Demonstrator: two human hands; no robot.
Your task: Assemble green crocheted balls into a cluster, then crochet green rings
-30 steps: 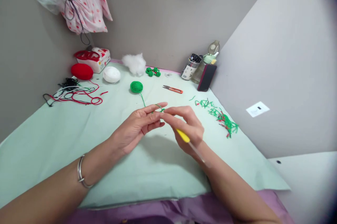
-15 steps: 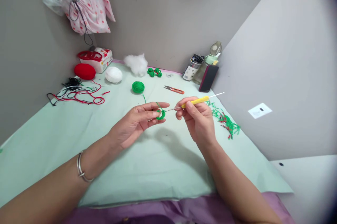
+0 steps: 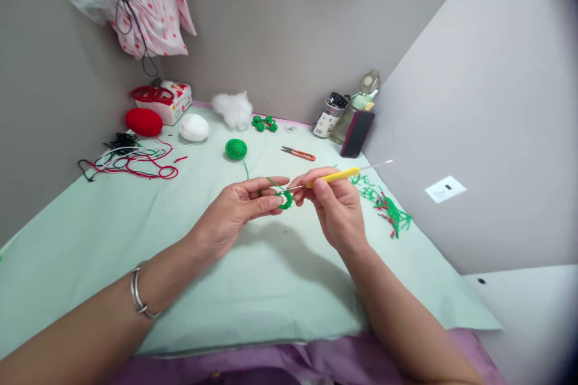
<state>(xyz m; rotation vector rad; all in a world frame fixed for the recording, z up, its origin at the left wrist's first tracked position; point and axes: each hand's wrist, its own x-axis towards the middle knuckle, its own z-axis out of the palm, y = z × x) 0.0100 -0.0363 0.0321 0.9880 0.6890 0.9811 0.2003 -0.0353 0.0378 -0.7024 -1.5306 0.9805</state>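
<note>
Between thumb and fingers, my left hand pinches a small green crocheted ring. A green strand runs over the left index finger and back to the green yarn ball on the table. My right hand grips a crochet hook by its yellow handle, like a pen. One metal end of the hook reaches the top of the ring, and its other end sticks out to the right. Whether the tip is inside a stitch is too small to tell.
Thread snips lie beyond my hands. Green and red yarn scraps are at the right. White stuffing, green crocheted pieces, a phone and a pen cup stand behind. Red yarn and white yarn sit left.
My right hand and the hook have come slightly closer to the left fingers. The green ring has turned and now shows further right, past the left thumb tip.
</note>
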